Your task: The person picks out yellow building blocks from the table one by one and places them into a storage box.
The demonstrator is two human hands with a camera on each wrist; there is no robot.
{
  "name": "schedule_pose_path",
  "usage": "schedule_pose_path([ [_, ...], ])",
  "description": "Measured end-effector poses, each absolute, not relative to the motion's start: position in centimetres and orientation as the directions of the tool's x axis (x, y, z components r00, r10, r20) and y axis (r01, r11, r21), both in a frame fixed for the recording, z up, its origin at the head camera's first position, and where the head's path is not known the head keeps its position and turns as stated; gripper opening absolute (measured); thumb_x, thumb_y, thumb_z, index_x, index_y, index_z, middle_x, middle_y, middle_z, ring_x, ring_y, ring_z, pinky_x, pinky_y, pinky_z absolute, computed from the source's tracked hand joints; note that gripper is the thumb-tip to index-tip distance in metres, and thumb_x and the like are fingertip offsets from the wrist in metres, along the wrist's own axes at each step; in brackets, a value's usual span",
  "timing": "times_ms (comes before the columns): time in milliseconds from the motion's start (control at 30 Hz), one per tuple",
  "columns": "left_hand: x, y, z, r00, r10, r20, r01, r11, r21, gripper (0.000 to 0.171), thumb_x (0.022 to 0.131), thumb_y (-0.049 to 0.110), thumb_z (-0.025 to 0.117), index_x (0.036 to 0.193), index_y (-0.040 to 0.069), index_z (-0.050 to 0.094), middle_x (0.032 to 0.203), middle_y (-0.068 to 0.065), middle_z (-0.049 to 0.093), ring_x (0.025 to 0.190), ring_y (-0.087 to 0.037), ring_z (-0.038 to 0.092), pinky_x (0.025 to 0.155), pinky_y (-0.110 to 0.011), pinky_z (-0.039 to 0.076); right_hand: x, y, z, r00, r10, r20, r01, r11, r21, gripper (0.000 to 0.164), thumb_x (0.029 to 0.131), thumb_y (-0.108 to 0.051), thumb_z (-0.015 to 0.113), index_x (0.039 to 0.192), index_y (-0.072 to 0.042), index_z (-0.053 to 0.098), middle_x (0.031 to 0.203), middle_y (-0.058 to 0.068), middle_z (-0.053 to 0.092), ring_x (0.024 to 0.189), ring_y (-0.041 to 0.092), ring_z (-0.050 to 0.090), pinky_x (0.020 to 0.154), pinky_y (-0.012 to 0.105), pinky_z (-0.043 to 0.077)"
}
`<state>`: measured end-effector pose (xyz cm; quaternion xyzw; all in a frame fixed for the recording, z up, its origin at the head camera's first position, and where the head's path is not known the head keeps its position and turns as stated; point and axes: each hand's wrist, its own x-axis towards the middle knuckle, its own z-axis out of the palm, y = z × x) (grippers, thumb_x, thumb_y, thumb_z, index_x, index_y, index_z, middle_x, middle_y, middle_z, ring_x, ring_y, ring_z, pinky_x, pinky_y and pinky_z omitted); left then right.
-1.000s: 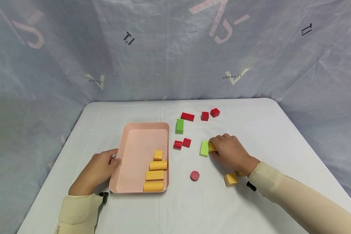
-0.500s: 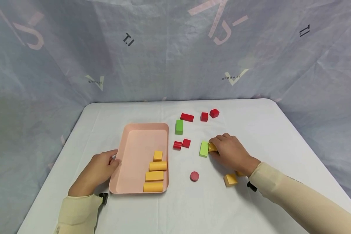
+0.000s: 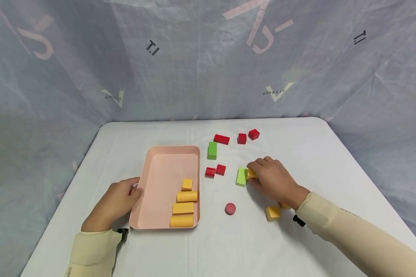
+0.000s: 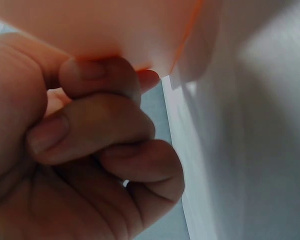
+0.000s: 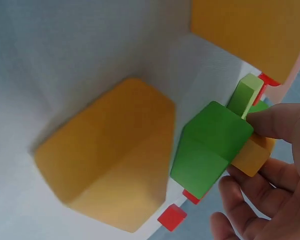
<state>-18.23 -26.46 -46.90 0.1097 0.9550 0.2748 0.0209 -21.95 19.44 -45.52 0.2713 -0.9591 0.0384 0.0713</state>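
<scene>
Barely a change here: right of centre in the head view, the right hand's (image 3: 274,179) fingers pinch a yellow block (image 3: 251,174) beside the lime block (image 3: 241,177), perhaps slightly higher now. Left of centre, the left hand (image 3: 119,200) grips the pink tray (image 3: 164,167) with curled fingers, its count of yellow pieces (image 3: 183,209) unchanged at four.

Both hands (image 3: 116,202) (image 3: 271,177) angle inward with bent fingers (image 4: 102,127), sleeved forearms (image 3: 93,248) (image 3: 353,234) well apart.
</scene>
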Motion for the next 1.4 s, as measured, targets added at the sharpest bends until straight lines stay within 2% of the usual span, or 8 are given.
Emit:
schedule_pose_path([
  [267,-18.2,-26.5,-46.8,-0.975,0.222,0.024,0.201,0.825,0.528,0.021,0.091,0.011,0.055,0.110,0.010,0.061,0.052,0.004,0.040,0.044,-0.011,0.037,0.044,-0.029,0.034,-21.9,19.0,-44.9,-0.819,-0.539,0.197,-0.556,0.830,-0.042,0.046,0.076,-0.029,0.078,0.114,-0.011,0.061,0.102,0.002,0.061,0.086,0.019,0.049,0.070,0.040,0.048],
  [467,-18.2,-26.4,-46.8,-0.976,0.218,0.014,0.192,0.825,0.531,0.023,0.091,0.011,0.055,0.113,0.010,0.061,0.053,0.004,0.041,0.044,-0.011,0.038,0.044,-0.029,0.034,-21.7,18.6,-44.7,-0.813,-0.543,0.209,-0.565,0.823,-0.062,0.044,0.075,-0.026,0.078,0.113,-0.011,0.062,0.097,0.000,0.059,0.082,0.016,0.048,0.069,0.035,0.049],
  [733,-18.2,-26.5,-46.9,-0.976,0.216,0.016,0.192,0.827,0.529,0.022,0.091,0.011,0.055,0.112,0.011,0.061,0.053,0.004,0.041,0.044,-0.011,0.038,0.044,-0.029,0.034,-21.7,18.0,-44.5,-0.803,-0.557,0.212,-0.576,0.817,-0.038,0.045,0.075,-0.030,0.079,0.113,-0.014,0.062,0.095,-0.003,0.059,0.083,0.015,0.048,0.069,0.039,0.046],
  [1067,-18.1,-26.5,-46.6,-0.974,0.224,0.032,0.207,0.829,0.520,0.026,0.090,0.009,0.054,0.115,0.009,0.061,0.053,0.004,0.044,0.044,-0.011,0.040,0.044,-0.030,0.035,-21.6,17.2,-44.1,-0.784,-0.574,0.237,-0.599,0.800,-0.043,0.044,0.074,-0.030,0.078,0.112,-0.014,0.063,0.097,-0.003,0.059,0.083,0.014,0.047,0.069,0.039,0.046],
  [1400,-18.1,-26.5,-46.6,-0.975,0.220,0.032,0.204,0.831,0.517,0.030,0.090,0.008,0.054,0.120,0.006,0.060,0.052,0.004,0.044,0.043,-0.011,0.040,0.043,-0.030,0.035,-21.5,16.7,-43.9,-0.751,-0.609,0.255,-0.638,0.769,-0.042,0.038,0.076,-0.029,0.075,0.109,-0.015,0.062,0.091,-0.006,0.056,0.078,0.012,0.045,0.064,0.037,0.045],
])
